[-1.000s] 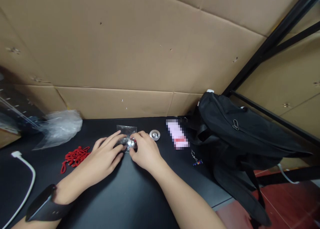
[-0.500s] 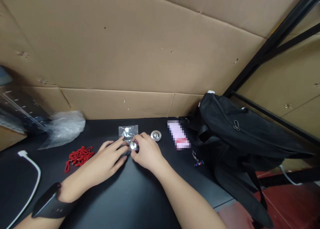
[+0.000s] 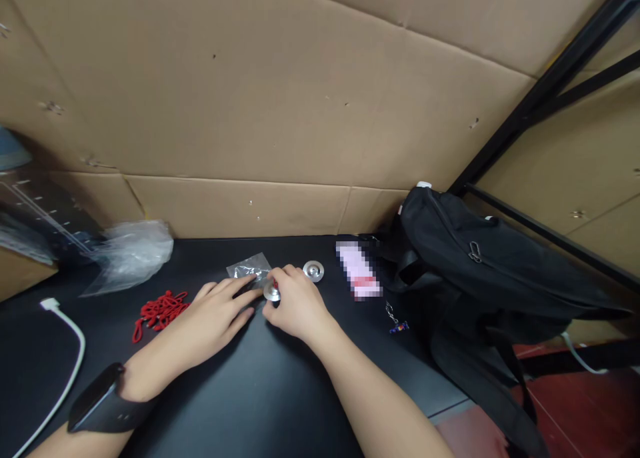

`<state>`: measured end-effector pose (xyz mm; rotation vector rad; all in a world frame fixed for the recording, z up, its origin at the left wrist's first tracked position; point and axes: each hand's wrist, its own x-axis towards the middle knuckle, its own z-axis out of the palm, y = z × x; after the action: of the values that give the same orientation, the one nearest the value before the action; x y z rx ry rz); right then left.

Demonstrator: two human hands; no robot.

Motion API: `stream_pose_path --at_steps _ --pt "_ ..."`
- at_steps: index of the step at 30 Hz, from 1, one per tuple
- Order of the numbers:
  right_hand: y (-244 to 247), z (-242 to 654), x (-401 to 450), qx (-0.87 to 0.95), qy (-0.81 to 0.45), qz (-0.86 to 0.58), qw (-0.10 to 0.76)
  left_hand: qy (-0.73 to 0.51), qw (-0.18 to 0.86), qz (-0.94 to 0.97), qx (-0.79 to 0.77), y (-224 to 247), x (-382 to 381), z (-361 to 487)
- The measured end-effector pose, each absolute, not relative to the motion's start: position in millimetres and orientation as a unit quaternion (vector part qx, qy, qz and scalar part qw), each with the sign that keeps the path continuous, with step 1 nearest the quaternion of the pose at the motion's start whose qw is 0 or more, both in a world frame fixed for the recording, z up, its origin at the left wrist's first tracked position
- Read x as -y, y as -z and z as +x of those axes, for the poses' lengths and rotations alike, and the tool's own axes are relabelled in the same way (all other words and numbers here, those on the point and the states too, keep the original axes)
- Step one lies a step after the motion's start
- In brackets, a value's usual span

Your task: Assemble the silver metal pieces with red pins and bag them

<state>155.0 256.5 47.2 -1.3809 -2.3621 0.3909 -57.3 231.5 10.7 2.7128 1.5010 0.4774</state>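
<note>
My right hand [image 3: 295, 306] pinches a small round silver disc [image 3: 271, 291] that has a bit of red at its top. Just left of it is my left hand [image 3: 217, 315], fingers spread, with its fingertips at the near edge of a clear plastic bag [image 3: 251, 267]. Whether the left fingertips touch the disc is too small to tell. A second silver disc [image 3: 313, 271] lies flat on the black table [image 3: 250, 391], right of the bag. Red knotted cords [image 3: 161, 309] lie in a heap beside my left forearm, which wears a black wristband.
A crumpled clear plastic bag [image 3: 137, 251] and a dark container [image 3: 45, 211] stand at the left, near a white cable [image 3: 75, 365]. Rightward are a blurred pink item [image 3: 359, 270], a small keychain [image 3: 399, 327] and a black backpack [image 3: 480, 265]. Cardboard [image 3: 275, 111] lines the back.
The clear bag by my left fingertips has turned and shifted slightly left. The disc in my right hand has tilted, showing some red. Both hands have barely moved.
</note>
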Motion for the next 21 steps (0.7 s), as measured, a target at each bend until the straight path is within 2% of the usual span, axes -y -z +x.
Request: stream_pose_path --at_steps 13,21 --pt "-47.3 154.4 -257.3 0.843 -0.144 -0.487 0.179 -0.176 0.006 0.836 -0.52 -11.5 -232.1 -50.7" --pt "-45.6 150.2 -256.1 0.831 -0.175 -0.481 0.219 -0.211 0.044 0.826 -0.521 -23.7 -235.3 -42.2"
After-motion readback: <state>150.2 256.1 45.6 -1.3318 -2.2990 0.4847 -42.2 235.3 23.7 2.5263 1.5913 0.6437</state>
